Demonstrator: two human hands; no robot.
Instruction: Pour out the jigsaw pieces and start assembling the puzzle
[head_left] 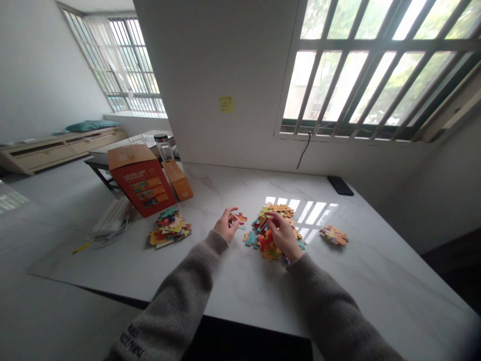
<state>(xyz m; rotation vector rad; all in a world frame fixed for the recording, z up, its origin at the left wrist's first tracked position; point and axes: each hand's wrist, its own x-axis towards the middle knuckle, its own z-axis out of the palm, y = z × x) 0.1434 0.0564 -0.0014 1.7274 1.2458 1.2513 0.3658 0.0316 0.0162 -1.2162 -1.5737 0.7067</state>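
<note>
My left hand (226, 224) is at the middle of the white marble table (233, 286), its fingertips around a small red jigsaw piece (239, 218). My right hand (283, 234) hangs low over a loose pile of colourful jigsaw pieces (258, 239), with fingers bent down among them. Whether it grips a piece is hidden. Left of my hands lies a stacked heap of jigsaw pieces (170, 229). To the right is a small joined cluster of pieces (333, 235). Grey knit sleeves cover both my forearms.
An orange-red puzzle box (141, 179) stands tilted at the table's far left, beside its orange flap or lid (178, 180) and a glass bottle (164, 147). A black phone (340, 185) lies at the far edge. A white cable bundle (110, 223) lies at the left.
</note>
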